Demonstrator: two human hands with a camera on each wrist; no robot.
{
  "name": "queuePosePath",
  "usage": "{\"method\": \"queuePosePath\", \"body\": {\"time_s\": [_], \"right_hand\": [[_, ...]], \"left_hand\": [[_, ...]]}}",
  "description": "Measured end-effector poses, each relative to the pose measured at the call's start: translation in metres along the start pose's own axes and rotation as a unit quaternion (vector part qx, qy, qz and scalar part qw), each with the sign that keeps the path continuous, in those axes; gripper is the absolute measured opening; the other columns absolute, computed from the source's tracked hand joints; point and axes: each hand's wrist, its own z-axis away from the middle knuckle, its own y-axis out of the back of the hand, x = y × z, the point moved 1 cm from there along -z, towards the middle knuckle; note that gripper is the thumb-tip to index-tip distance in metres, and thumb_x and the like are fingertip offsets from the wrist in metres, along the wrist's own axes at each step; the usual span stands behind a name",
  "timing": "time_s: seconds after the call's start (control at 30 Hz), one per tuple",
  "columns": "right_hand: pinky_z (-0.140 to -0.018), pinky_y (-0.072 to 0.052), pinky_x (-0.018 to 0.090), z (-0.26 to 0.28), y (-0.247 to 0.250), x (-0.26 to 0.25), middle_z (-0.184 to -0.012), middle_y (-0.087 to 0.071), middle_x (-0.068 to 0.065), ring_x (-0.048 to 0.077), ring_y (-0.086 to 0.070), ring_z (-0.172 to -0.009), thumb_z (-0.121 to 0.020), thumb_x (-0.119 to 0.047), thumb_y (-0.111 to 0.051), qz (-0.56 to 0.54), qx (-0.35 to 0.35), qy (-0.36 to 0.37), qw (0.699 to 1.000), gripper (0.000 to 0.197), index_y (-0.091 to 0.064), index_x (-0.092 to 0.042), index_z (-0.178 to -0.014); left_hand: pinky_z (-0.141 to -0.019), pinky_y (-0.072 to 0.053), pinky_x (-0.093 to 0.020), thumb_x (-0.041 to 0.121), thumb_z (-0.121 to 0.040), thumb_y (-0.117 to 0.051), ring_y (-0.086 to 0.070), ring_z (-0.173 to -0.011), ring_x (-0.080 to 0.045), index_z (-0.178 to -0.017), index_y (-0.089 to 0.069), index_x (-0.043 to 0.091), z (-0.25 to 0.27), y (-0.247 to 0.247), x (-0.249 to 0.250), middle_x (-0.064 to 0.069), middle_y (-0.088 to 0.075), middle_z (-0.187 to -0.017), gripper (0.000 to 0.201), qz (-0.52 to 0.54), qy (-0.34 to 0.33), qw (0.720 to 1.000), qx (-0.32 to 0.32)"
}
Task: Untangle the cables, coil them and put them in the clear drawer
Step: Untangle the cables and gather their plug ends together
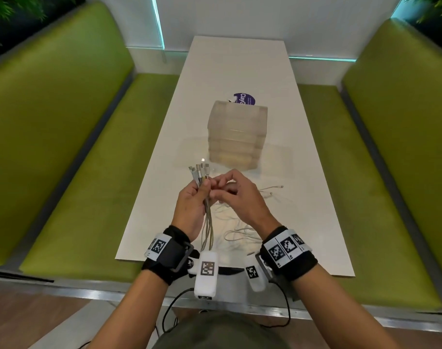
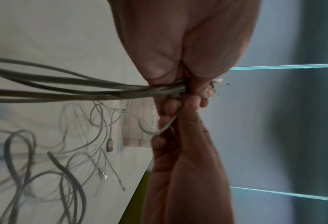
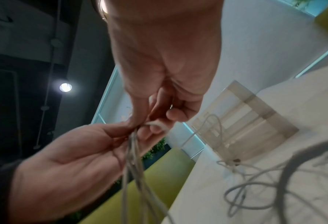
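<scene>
My left hand grips a bundle of several grey and white cables upright above the white table, with their plug ends fanned out above my fist. In the left wrist view the cable bundle runs out of my left hand. Right beside it, my right hand pinches one thin white cable at the bundle. Loose white cables lie tangled on the table under and right of my hands. The clear drawer unit stands just beyond, its drawers closed.
A purple round sticker or lid lies behind the drawer unit. Green bench seats flank the narrow table on both sides. In the left wrist view, a USB plug and looped cables lie spread over the tabletop.
</scene>
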Motion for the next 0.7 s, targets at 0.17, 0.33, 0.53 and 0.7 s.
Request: {"method": "queuePosePath", "body": {"time_s": [0.17,0.33,0.53,0.7], "right_hand": [[-0.071,-0.044,0.034,-0.005,0.015,0.022,-0.074,-0.064,0.0,0.014,-0.056,-0.07,-0.091,-0.026,-0.06,0.22,-0.102,0.022,0.97,0.011,-0.058,-0.025,-0.08],[-0.078,-0.04,0.033,-0.028,0.026,0.041,-0.091,-0.058,0.004,0.018,-0.052,-0.084,-0.094,-0.019,-0.054,0.311,-0.095,0.001,0.946,0.015,-0.066,-0.01,-0.09],[-0.064,-0.041,0.012,-0.037,0.053,0.049,-0.085,-0.063,0.002,-0.005,-0.052,-0.064,-0.096,-0.012,-0.05,0.181,-0.036,-0.027,0.983,0.021,-0.069,-0.011,-0.088],[-0.058,-0.036,0.016,-0.032,0.036,0.017,-0.064,-0.055,-0.012,0.0,-0.045,-0.057,-0.095,-0.029,-0.055,0.132,-0.033,0.031,0.99,0.022,-0.074,-0.02,-0.089]], "left_hand": [[-0.098,-0.049,-0.046,0.015,-0.101,-0.037,-0.063,-0.108,-0.034,-0.088,-0.054,0.006,-0.01,0.02,0.011,-0.01,-0.072,-0.089,0.024,0.037,-0.034,0.998,0.026],[-0.085,-0.055,-0.037,0.017,-0.102,-0.032,-0.068,-0.072,-0.02,-0.083,-0.05,0.01,-0.004,0.02,0.025,0.004,-0.052,-0.055,0.027,0.075,-0.068,0.994,0.044],[-0.052,-0.042,-0.022,0.021,-0.103,-0.035,-0.037,-0.047,-0.008,-0.083,-0.05,0.013,-0.008,0.049,0.055,0.008,-0.042,-0.053,0.026,0.115,-0.122,0.978,0.126],[-0.049,-0.024,-0.021,0.024,-0.102,-0.037,-0.026,-0.045,-0.005,-0.084,-0.056,0.014,-0.011,0.041,0.03,0.008,-0.038,-0.054,0.028,-0.054,-0.059,0.99,0.112]]}}
